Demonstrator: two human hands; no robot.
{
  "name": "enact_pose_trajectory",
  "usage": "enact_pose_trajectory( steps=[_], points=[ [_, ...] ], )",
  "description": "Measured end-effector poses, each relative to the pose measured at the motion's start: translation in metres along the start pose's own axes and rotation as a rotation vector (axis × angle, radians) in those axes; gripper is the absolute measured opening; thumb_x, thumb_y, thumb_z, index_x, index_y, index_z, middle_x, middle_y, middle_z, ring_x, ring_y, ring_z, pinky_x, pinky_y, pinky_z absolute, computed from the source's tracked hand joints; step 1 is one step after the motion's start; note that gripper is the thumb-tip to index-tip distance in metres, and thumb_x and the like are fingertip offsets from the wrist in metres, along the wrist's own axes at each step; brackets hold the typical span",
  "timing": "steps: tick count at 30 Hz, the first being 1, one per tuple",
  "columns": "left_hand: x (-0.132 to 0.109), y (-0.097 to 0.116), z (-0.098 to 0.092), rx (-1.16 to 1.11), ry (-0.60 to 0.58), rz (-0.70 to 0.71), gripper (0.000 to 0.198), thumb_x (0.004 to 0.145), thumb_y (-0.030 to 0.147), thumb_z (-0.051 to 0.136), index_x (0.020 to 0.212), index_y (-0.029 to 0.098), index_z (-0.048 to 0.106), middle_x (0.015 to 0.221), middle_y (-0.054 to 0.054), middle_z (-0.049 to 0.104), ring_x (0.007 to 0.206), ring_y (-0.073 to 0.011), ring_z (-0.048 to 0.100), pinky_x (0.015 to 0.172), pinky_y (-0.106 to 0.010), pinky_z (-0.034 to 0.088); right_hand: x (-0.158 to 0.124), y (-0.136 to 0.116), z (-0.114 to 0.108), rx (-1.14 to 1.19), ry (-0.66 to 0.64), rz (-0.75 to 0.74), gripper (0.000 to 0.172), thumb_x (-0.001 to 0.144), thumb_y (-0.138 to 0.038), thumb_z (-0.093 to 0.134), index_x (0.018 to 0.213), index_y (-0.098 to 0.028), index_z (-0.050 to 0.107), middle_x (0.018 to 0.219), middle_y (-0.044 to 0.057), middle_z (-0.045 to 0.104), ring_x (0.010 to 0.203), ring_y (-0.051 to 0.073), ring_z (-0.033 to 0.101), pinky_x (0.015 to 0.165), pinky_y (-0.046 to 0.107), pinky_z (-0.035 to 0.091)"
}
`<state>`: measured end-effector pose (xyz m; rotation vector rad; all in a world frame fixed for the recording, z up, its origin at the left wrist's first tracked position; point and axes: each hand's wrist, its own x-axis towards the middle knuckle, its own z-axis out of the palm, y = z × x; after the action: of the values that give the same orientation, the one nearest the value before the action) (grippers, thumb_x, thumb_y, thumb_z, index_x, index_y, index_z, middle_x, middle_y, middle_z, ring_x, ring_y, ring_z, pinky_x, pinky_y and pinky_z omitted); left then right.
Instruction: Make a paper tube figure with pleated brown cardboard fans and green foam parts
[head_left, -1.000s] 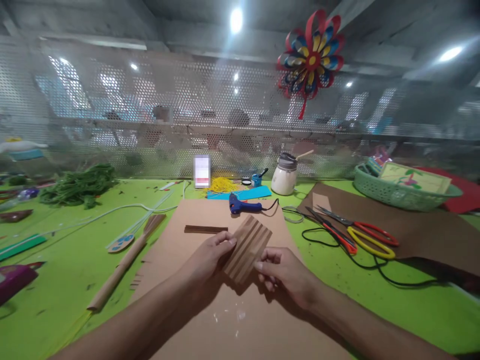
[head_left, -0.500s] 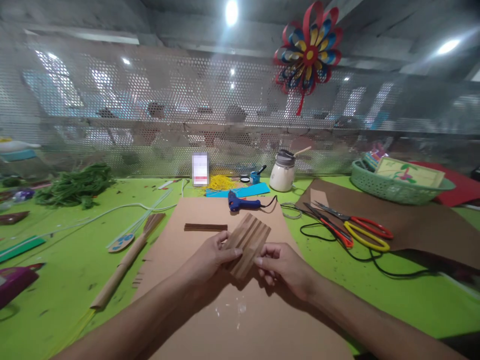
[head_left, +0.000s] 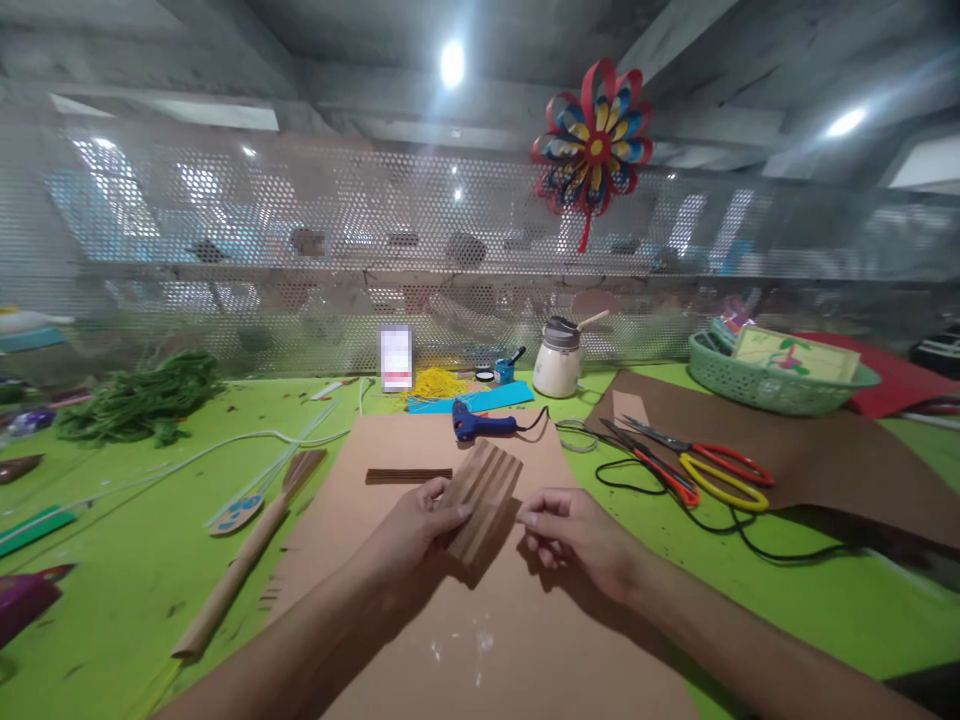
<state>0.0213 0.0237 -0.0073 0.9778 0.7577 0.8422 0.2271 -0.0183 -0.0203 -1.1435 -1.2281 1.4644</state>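
My left hand (head_left: 420,525) grips the left edge of a flat panel of light and dark brown stripes (head_left: 484,500), thumb on top. The panel is tilted above the tan paper sheet (head_left: 495,650). Just right of the panel, apart from it, my right hand (head_left: 574,530) has thumb and forefinger pinched together; anything between them is too small to make out. Beyond the panel, a blue hot glue gun (head_left: 484,422) lies on the sheet. A bundle of thin dark brown strips (head_left: 409,475) rests to its left.
Scissors with red and yellow handles (head_left: 720,475) lie at the right on brown paper (head_left: 825,480), near a green basket (head_left: 780,385). A white jug (head_left: 557,360) stands at the back. On the left are a rolled paper stem (head_left: 240,580) and green strands (head_left: 142,395).
My right hand has let go of the panel's right edge and moved slightly away from it. The left hand still holds the panel. The camera view has tilted up a little.
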Motion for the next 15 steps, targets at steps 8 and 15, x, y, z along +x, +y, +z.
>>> enact_pose_trajectory(
  steps=[8,15],
  points=[
    [0.003,-0.001,-0.003,0.044,-0.019,-0.051,0.031,0.073,0.023,0.074,0.099,0.010,0.065,0.097,-0.015,0.070,0.081,-0.0231,0.066,0.069,-0.031,0.049,0.009,-0.035,-0.067,-0.447,0.268,-0.162,0.024,0.076,-0.040,0.062,0.075,-0.016,0.062,0.065,0.001,0.061,0.053,0.012,0.054,0.055,0.027,0.045],
    [0.003,0.004,-0.004,0.097,-0.002,-0.049,0.029,0.071,0.025,0.076,0.096,0.013,0.066,0.087,-0.010,0.071,0.074,-0.0206,0.065,0.064,-0.029,0.049,-0.009,-0.043,-0.197,-1.089,0.630,-0.032,0.018,0.086,-0.029,0.060,0.076,-0.015,0.065,0.080,0.004,0.066,0.079,0.020,0.061,0.074,0.034,0.049]
  ],
)
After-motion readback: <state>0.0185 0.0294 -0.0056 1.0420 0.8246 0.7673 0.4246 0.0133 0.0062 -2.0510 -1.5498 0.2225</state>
